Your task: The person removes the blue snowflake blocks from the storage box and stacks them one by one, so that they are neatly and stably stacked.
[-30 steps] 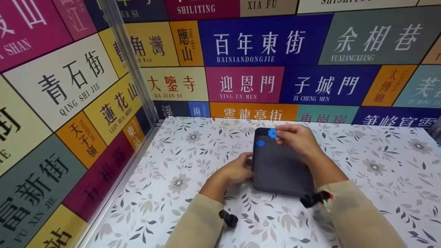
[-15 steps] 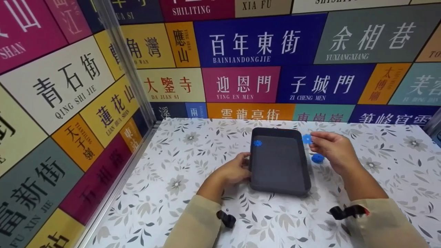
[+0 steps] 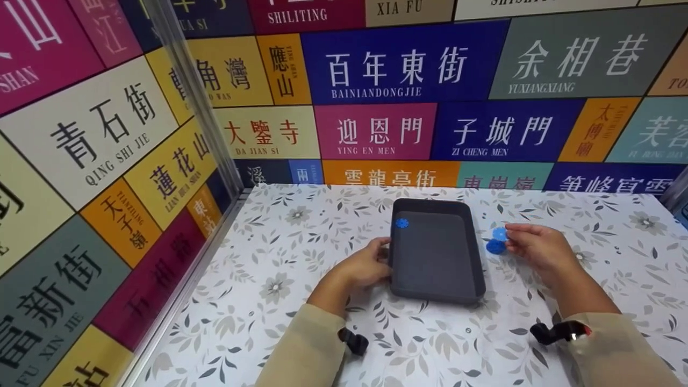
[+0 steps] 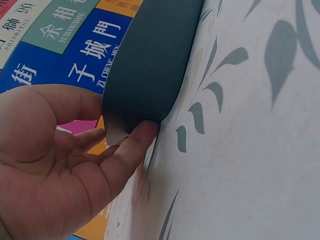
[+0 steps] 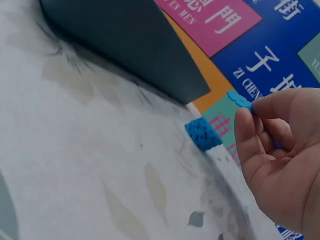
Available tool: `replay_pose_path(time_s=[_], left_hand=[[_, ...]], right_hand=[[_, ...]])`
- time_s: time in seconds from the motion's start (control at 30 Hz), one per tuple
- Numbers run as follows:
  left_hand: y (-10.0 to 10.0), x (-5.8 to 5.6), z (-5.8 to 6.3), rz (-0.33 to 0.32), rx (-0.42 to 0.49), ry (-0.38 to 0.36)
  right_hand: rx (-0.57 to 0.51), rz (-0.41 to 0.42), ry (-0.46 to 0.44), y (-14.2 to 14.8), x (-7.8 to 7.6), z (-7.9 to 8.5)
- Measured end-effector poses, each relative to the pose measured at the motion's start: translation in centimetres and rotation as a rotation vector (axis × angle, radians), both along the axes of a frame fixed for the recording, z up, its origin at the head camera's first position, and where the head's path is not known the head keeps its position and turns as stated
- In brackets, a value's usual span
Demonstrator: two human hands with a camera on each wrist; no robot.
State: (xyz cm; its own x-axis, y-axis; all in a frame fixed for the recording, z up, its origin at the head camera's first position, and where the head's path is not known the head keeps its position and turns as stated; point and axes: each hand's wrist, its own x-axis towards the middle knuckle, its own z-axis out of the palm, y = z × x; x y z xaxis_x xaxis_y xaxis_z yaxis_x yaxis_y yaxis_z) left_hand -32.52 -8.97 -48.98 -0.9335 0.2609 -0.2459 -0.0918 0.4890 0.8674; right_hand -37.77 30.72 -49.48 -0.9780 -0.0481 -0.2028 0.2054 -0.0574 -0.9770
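Observation:
A dark grey rectangular tray sits on the table, with one blue flower-shaped plastic disc against its far left inside. My left hand holds the tray's left wall; in the left wrist view, its fingers are at the wall's lower edge and another digit goes behind the rim. To the right of the tray, my right hand pinches a light blue flower-shaped disc between thumb and finger. Just below that disc stands a small stack of blue discs on the table.
A white tablecloth with grey leaves and flowers covers the table. Behind it rises a wall of coloured street-name panels, and a second panelled wall runs along the left with a metal corner post.
My right hand has moved right from over the tray's far end, carrying the pinched disc out beside the stack and lower. My left hand stays at the tray.

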Motion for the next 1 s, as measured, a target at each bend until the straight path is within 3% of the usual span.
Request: replay_pose_path(time_s=[0.53,0.8,1.0], left_hand=[[-0.1,0.0,0.1,-0.001,-0.016,0.013],[0.1,0.1,0.1,-0.018,0.058,-0.001],[0.0,0.1,0.1,-0.018,0.064,0.001]], right_hand=[[0.113,0.01,-0.067,0.3,-0.4,-1.7],[0.095,0.01,-0.06,0.4,-0.5,-2.1],[0.166,0.006,-0.061,0.3,-0.6,-2.1]])
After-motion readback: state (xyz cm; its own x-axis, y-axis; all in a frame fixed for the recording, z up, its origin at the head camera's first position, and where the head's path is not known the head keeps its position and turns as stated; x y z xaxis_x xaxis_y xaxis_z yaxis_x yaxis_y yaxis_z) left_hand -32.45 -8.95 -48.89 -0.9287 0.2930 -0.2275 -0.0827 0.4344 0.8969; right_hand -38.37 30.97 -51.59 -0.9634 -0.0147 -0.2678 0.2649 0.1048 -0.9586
